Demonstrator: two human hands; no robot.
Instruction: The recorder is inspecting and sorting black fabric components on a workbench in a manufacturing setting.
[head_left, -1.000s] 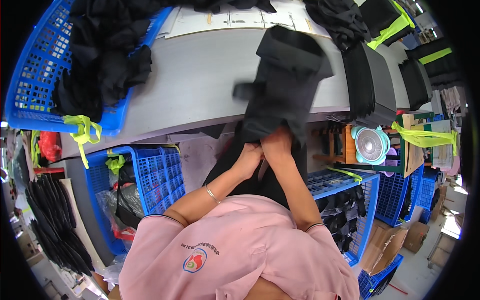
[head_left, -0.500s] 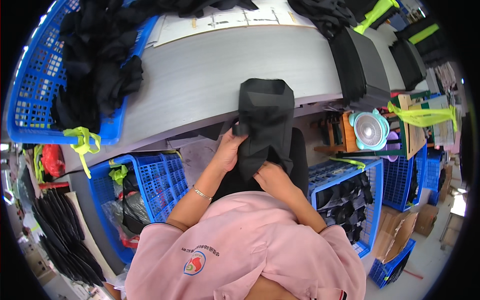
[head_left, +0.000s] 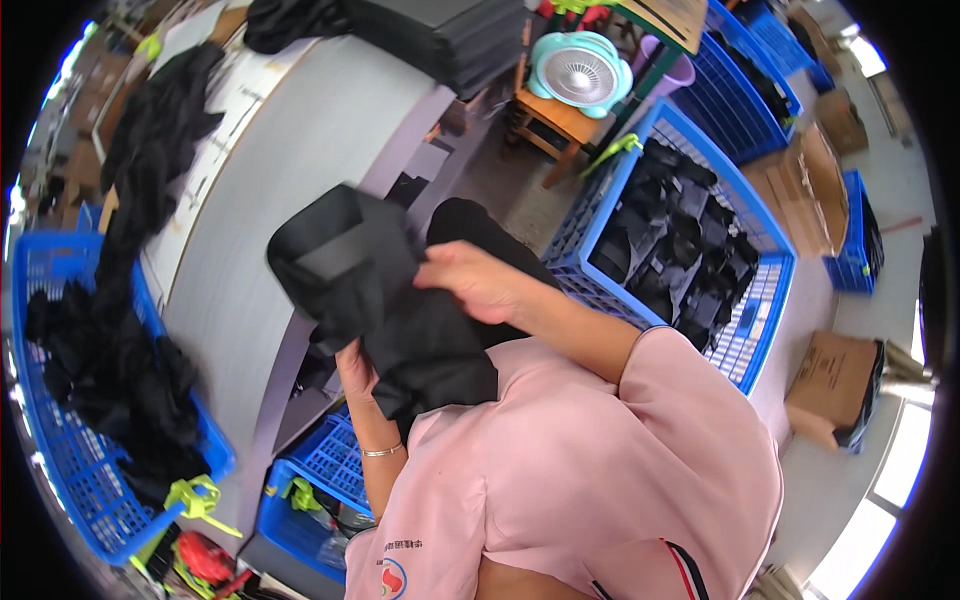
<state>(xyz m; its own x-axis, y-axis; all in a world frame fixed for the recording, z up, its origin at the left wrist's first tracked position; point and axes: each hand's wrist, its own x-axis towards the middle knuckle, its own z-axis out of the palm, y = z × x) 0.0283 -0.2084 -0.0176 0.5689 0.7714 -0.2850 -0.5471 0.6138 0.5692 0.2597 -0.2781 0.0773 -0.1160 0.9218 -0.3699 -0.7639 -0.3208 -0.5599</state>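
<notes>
A black, open-ended fabric piece shaped like a pouch (head_left: 385,290) is held up in front of my body, its wide end pointing up and left. My left hand (head_left: 358,375) grips it from below on the left; cloth covers most of those fingers. At the upper right side of the pouch, my right hand (head_left: 474,282) has its fingers closed on the cloth edge, slightly blurred. The lower end of the fabric hangs loosely against my pink shirt.
A grey table (head_left: 290,130) curves along the left. Beside it stands a blue basket (head_left: 215,440) of black cloth. On the right, another blue basket (head_left: 770,300) holds several black pieces. A turquoise fan (head_left: 580,72) sits on a wooden stool (head_left: 560,118); cardboard boxes (head_left: 832,385) stand farther right.
My view has swung to the right, toward the basket of black pieces. The pouch has tilted and come nearer my chest. My right hand has shifted from its lower end to its side.
</notes>
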